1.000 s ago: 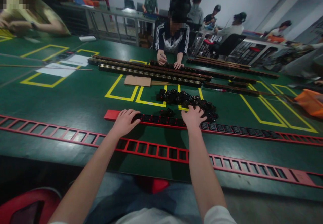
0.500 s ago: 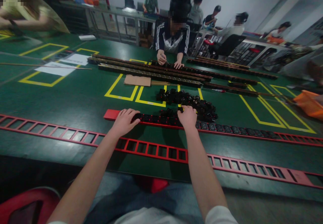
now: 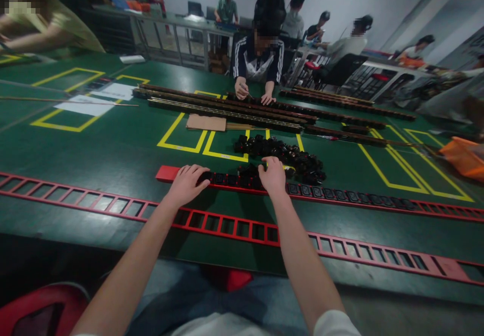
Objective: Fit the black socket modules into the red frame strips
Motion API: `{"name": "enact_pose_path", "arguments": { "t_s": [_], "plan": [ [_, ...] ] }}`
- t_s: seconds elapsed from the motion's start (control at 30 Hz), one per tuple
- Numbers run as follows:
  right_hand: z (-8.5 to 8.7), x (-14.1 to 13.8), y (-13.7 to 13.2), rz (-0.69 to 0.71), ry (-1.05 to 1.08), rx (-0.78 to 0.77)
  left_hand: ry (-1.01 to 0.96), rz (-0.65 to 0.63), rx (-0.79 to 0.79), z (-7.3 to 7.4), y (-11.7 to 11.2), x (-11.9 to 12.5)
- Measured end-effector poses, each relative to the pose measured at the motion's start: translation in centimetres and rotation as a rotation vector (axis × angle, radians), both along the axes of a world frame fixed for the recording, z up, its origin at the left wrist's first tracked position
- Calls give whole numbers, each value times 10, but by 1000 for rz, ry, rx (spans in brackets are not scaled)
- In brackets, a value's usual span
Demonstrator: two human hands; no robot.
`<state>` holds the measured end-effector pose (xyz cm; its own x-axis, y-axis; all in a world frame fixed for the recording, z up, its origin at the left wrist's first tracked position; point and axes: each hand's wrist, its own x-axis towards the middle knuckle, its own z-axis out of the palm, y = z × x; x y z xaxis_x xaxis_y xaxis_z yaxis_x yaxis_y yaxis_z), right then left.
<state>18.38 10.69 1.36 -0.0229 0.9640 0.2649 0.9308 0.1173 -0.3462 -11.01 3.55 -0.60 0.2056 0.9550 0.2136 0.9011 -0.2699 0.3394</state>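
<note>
A long red rail (image 3: 378, 199) fitted with black socket modules lies across the green table. My left hand (image 3: 187, 183) rests on the rail's left end, fingers curled down over the first black module. My right hand (image 3: 273, 175) sits on the rail farther right, fingers bent over a small cluster of loose black modules (image 3: 250, 170). What its fingers hold is hidden. A larger pile of black modules (image 3: 282, 153) lies just beyond the rail.
An empty red slotted rail (image 3: 234, 226) runs along the table's near edge. Long dark strips (image 3: 227, 108), a cardboard piece (image 3: 206, 122) and white papers (image 3: 86, 105) lie farther back. A person (image 3: 259, 56) works opposite; an orange bin (image 3: 463, 157) sits at right.
My right hand has drawn back from the big pile, moving left along the rail to the small cluster. My left hand has stayed in place.
</note>
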Motion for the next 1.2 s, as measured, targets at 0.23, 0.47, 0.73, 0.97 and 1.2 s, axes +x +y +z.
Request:
{"name": "enact_pose_path", "arguments": {
  "t_s": [0.23, 0.47, 0.73, 0.97, 1.2],
  "plan": [
    [11, -16, 34, 171, -88, -101, -12, 0, -1, 0, 2, 0],
    [1, -13, 41, 67, 17, -97, -51, -7, -12, -1, 2, -1],
    [-3, -5, 38, -20, 184, -98, -46, -11, -9, 1, 0, -1],
    [3, -12, 30, 6, 276, 71, -92, 5, -41, 2, 5, -4],
    [1, -22, 26, 167, 391, 116, -163, -11, -112, 12, 12, -5]
  ]
}}
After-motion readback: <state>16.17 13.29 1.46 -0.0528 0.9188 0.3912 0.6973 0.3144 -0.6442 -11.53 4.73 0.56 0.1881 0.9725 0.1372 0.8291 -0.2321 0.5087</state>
